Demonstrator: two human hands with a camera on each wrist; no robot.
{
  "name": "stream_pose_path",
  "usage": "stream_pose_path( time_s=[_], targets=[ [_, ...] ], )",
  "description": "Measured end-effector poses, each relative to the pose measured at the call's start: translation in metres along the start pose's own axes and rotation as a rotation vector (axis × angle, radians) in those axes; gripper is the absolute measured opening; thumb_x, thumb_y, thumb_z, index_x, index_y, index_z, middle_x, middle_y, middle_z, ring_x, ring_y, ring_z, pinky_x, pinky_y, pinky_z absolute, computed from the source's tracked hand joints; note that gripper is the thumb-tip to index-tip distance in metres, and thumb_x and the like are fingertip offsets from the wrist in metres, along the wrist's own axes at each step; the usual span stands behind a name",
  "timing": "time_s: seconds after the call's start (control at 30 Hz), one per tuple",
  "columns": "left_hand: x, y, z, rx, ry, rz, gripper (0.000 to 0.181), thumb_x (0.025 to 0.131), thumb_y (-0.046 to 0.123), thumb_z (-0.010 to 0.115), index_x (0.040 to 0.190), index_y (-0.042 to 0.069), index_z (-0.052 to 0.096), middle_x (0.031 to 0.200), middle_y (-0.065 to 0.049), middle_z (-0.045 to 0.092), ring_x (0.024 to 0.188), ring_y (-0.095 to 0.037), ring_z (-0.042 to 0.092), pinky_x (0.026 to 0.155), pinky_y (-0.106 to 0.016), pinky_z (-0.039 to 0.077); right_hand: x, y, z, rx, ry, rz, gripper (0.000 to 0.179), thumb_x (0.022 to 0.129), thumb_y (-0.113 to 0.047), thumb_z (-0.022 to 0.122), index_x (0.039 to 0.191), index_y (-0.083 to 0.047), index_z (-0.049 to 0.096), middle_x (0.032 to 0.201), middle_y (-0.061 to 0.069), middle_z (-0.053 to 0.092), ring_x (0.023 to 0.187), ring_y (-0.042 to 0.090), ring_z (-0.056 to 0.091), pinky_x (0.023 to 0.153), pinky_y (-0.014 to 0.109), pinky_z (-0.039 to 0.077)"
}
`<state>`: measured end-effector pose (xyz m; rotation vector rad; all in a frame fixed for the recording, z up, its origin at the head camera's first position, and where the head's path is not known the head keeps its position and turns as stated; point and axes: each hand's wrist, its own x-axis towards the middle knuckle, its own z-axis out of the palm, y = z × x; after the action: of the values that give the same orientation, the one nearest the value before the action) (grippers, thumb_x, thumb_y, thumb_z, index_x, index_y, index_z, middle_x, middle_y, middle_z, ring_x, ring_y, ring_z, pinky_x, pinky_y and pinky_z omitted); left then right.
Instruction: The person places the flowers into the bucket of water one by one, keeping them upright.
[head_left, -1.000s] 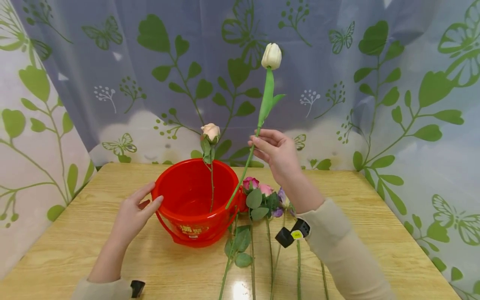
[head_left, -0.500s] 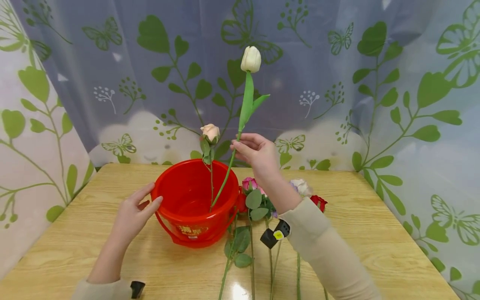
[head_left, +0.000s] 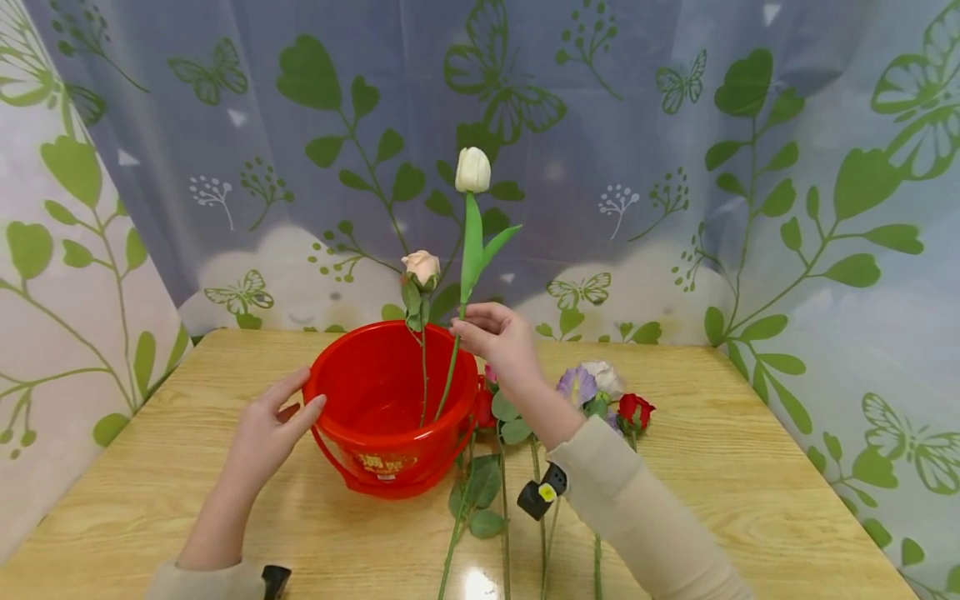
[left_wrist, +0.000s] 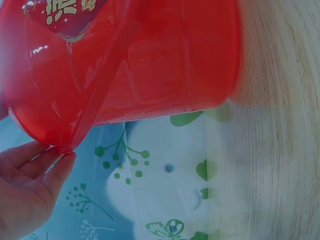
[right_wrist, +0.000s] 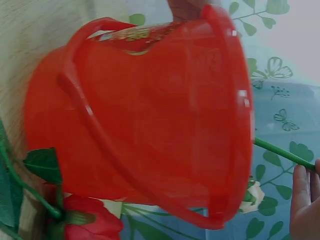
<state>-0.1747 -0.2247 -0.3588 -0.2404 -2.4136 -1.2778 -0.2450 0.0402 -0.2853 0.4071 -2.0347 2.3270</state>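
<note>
My right hand [head_left: 495, 343] pinches the green stem of a white tulip [head_left: 473, 170] between thumb and fingertips. The tulip stands nearly upright, its lower stem inside the red bucket [head_left: 384, 454]. Beside it a peach rose [head_left: 422, 267] leans in the bucket. At the bucket's left side my left hand [head_left: 273, 425] holds the rim with fingers and thumb. In the left wrist view the fingertips [left_wrist: 64, 162] meet the rim where the handle [left_wrist: 102, 75] joins it. The right wrist view shows the tulip stem [right_wrist: 282, 152] running from the right fingers over the rim.
Right of the bucket several flowers lie on the wooden table [head_left: 750, 500]: a red rose [head_left: 636, 411], a white bloom [head_left: 603, 377], a purple one [head_left: 577, 386] and leafy stems [head_left: 487, 523]. Their stems point toward the near edge. A patterned curtain [head_left: 637, 250] hangs behind.
My right hand has moved left and then down with the tulip, and the stem's lower end has gone from the bucket's right rim to inside it. The left hand has stayed in place.
</note>
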Motion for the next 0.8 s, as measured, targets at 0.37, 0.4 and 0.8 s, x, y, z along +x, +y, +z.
stream_pose_path(
  time_s=[0.37, 0.4, 0.8],
  targets=[
    [0.0, 0.0, -0.001, 0.008, 0.003, 0.005, 0.05, 0.085, 0.018, 0.06, 0.124, -0.009, 0.044, 0.124, -0.025, 0.046, 0.114, -0.036, 0.042, 0.081, -0.041, 0.044, -0.004, 0.02, 0.002, -0.057, -0.026, 0.027, 0.021, 0.081, -0.003, 0.062, 0.101, 0.004, 0.059, 0.085, 0.008, 0.061, 0.079, 0.018, 0.062, 0.075, 0.035, 0.052],
    [0.0, -0.001, -0.001, 0.007, 0.004, 0.004, 0.05, 0.085, 0.018, 0.06, 0.124, -0.009, 0.044, 0.124, -0.025, 0.046, 0.114, -0.036, 0.042, 0.081, -0.041, 0.044, -0.005, 0.021, 0.002, -0.059, -0.026, 0.031, 0.021, 0.081, -0.004, 0.062, 0.1, 0.004, 0.059, 0.085, 0.008, 0.061, 0.079, 0.018, 0.062, 0.075, 0.035, 0.052],
    [0.001, -0.001, 0.0, -0.009, 0.008, -0.001, 0.049, 0.085, 0.018, 0.06, 0.124, -0.009, 0.045, 0.124, -0.024, 0.046, 0.115, -0.036, 0.041, 0.081, -0.039, 0.044, -0.005, 0.03, 0.002, -0.087, -0.014, 0.009, 0.018, 0.08, -0.002, 0.063, 0.096, 0.005, 0.061, 0.082, 0.006, 0.06, 0.075, 0.016, 0.06, 0.075, 0.035, 0.052]
  ],
)
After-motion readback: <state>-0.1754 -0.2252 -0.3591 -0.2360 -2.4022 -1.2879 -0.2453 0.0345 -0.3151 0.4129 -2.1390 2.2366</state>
